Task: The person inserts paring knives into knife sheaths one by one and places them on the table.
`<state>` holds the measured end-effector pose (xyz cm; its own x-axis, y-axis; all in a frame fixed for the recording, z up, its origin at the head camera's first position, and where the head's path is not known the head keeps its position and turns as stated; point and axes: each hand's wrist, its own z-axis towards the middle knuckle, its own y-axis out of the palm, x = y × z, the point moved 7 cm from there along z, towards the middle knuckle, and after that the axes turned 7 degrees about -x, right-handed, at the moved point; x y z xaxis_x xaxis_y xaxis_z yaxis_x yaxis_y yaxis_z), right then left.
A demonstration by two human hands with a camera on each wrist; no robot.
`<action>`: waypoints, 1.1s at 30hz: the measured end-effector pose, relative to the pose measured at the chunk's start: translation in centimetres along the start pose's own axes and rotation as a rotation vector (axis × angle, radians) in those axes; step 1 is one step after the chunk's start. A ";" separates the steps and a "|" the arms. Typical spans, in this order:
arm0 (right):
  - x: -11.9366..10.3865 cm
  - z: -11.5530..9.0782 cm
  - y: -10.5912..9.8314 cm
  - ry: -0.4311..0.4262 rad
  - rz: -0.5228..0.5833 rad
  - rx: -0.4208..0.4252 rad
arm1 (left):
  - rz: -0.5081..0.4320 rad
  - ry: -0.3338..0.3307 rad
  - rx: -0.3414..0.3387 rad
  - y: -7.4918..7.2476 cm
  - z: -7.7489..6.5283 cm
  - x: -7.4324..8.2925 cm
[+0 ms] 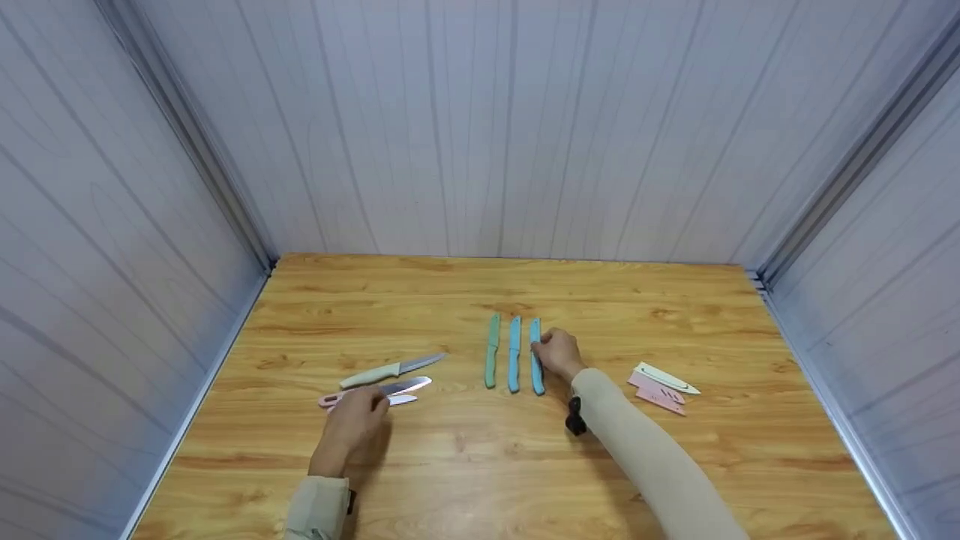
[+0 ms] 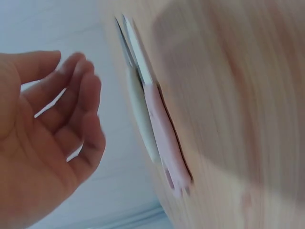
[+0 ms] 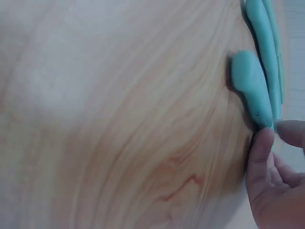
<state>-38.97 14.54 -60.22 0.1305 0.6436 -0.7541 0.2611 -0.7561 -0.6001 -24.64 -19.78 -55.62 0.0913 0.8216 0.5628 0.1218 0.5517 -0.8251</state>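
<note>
On the right of a row of three sheathed knives lies a blue knife (image 1: 538,381). My right hand (image 1: 559,352) pinches it between thumb and fingers along its sheath; in the right wrist view its rounded handle (image 3: 249,78) points away from the fingertips. Beside it lie another blue knife (image 1: 514,358) and a green knife (image 1: 492,352). My left hand (image 1: 356,418) hovers over two bare pink knives, fingers loosely bent and holding nothing; it partly hides them in the head view. One pink handle (image 2: 164,129) shows next to a cream-handled knife (image 2: 142,114) in the left wrist view.
Right of my right forearm, a white blade sheath (image 1: 666,377) and two pink sheaths (image 1: 660,403) lie close together. The wooden table (image 1: 465,480) is bounded by pale panel walls (image 1: 480,135) at the back and both sides.
</note>
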 end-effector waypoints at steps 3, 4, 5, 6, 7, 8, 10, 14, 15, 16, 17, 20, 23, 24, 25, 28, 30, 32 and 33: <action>0.0 -0.7 -0.4 -0.010 0.031 -0.033 | 0.112 -0.023 0.046 -0.7 0.3 -0.8; 0.1 -1.0 -0.7 -0.017 0.034 -0.043 | 0.147 -0.020 0.053 -0.8 0.4 -1.0; 0.1 -1.3 -1.0 -0.022 0.035 -0.054 | 0.178 -0.015 0.058 -0.9 0.5 -1.2; 0.1 -1.7 -1.3 -0.034 0.023 -0.058 | 0.206 -0.008 0.060 -0.9 0.6 -1.3; 0.2 -2.0 -1.7 -0.042 0.013 -0.066 | 0.234 0.001 0.058 -0.8 0.8 -1.4; 0.3 -2.4 -2.1 -0.047 0.001 -0.076 | 0.259 0.010 0.058 -0.7 0.9 -1.6; 0.6 -3.2 -2.7 -0.055 -0.028 -0.096 | 0.303 0.025 0.048 -0.4 1.2 -1.9; 1.2 -4.7 -4.1 -0.083 -0.103 -0.119 | 0.338 0.019 0.026 0.2 1.3 -2.8; 1.4 -5.1 -4.6 -0.090 -0.120 -0.113 | 0.338 0.016 0.025 0.3 1.3 -2.9; 1.5 -5.5 -5.2 -0.095 -0.135 -0.106 | 0.331 0.013 0.028 0.4 1.3 -3.0; 1.6 -5.9 -5.8 -0.102 -0.147 -0.097 | 0.325 0.015 0.035 0.4 1.3 -3.1; 2.3 -7.0 -7.8 -0.102 -0.180 -0.053 | 0.315 0.033 0.077 0.2 1.1 -3.2; 3.2 -8.0 -9.6 -0.112 -0.204 -0.028 | 0.308 0.034 0.089 0.0 0.7 -3.3; 3.5 -8.3 -10.2 -0.112 -0.213 -0.020 | 0.305 0.027 0.083 0.0 0.6 -3.3; 3.9 -8.6 -10.7 -0.116 -0.224 -0.017 | 0.302 0.023 0.076 0.0 0.5 -3.4; 4.8 -9.4 -12.0 -0.127 -0.275 0.004 | 0.294 0.025 0.053 0.0 0.2 -3.5; 5.5 -9.8 -12.7 -0.135 -0.335 0.017 | 0.290 0.035 0.050 0.0 0.1 -3.4; 6.3 -10.1 -13.2 -0.136 -0.400 0.029 | 0.284 0.052 0.057 -0.1 0.0 -3.3; 6.7 -10.2 -13.3 -0.133 -0.431 0.032 | 0.281 0.058 0.057 -0.1 -0.1 -3.2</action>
<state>-31.77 30.13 -54.53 -0.1083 0.8815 -0.4596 0.2346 -0.4266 -0.8735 -24.87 -22.46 -57.39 0.1700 0.9345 0.3126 0.0286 0.3124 -0.9495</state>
